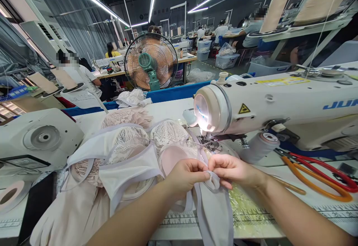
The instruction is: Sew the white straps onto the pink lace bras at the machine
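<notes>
My left hand (190, 177) and my right hand (228, 169) meet in front of the sewing machine (268, 100), both with fingers pinched on a pale bra (215, 216). A small loop of its edge curls between my fingertips, and its wing hangs down over the table edge. Just behind my hands lies the lit needle area (208, 141), with part of the bra close to it. To the left are more bras (128, 164) with lace cups, joined or overlapping in a pile; I cannot tell which.
Red-handled scissors (324, 167) and orange-handled ones (313, 180) lie at the right, near a thread cone (260, 147). A ruler strip (179, 220) runs along the front. Beyond the table stands a large fan (151, 63). Other people sit at machines farther back.
</notes>
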Available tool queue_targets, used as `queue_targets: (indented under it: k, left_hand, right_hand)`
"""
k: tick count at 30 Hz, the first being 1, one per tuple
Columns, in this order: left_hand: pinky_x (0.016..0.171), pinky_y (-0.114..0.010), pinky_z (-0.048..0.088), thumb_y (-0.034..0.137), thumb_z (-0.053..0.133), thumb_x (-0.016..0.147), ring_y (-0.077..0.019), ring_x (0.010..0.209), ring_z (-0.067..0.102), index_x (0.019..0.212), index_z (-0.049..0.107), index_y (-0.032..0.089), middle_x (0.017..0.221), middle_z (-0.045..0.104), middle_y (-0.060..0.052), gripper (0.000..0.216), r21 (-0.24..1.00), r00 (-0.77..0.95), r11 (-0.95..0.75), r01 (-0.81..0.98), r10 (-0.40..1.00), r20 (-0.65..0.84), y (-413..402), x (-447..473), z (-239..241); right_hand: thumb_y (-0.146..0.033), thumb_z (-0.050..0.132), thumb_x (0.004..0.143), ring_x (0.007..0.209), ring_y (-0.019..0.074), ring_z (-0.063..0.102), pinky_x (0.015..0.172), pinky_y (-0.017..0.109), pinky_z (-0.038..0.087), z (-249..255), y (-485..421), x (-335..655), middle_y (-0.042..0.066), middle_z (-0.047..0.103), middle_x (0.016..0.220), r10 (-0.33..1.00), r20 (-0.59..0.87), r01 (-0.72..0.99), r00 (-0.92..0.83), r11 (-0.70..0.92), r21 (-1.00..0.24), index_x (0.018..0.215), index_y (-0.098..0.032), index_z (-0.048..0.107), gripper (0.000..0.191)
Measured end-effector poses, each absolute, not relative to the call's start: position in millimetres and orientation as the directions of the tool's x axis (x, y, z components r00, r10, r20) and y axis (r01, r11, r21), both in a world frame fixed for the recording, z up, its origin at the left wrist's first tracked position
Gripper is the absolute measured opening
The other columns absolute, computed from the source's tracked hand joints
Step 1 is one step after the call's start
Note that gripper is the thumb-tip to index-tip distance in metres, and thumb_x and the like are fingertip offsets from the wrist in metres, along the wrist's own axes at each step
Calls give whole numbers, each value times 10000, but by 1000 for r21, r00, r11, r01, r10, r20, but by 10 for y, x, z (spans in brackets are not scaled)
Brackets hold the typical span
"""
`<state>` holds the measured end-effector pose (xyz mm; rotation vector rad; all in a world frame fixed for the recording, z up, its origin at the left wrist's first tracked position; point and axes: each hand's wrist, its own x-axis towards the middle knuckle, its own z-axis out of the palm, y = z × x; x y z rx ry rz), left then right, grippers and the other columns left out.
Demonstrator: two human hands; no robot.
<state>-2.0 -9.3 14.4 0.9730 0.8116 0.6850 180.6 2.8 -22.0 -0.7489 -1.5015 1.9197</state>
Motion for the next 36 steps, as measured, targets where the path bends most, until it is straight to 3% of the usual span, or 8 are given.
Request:
queue_targets:
  k: [16, 36]
  left_hand:
    - [567, -231, 275, 225, 657, 526, -80, 516, 379, 541, 584, 128, 482, 472, 42, 122, 888, 480, 444, -118, 808, -341, -82, -16, 133]
    - [601, -236, 319, 238, 674, 571, -90, 548, 430, 558, 590, 126, 522, 514, 29, 141, 907, 491, 396, -143, 824, -282, -84, -23, 111]
  right_hand:
    - [-402, 617, 781, 326, 15, 420, 357, 140, 241, -272, 35, 1785, -57, 517, 490, 719, -82, -106, -690, -213, -971, 788, -129, 504, 295]
    - [-429, 569, 808, 332, 43, 402, 369, 158, 266, -221, -3, 1773, -64, 469, 420, 734, -77, -52, -675, -151, -987, 777, -146, 496, 295]
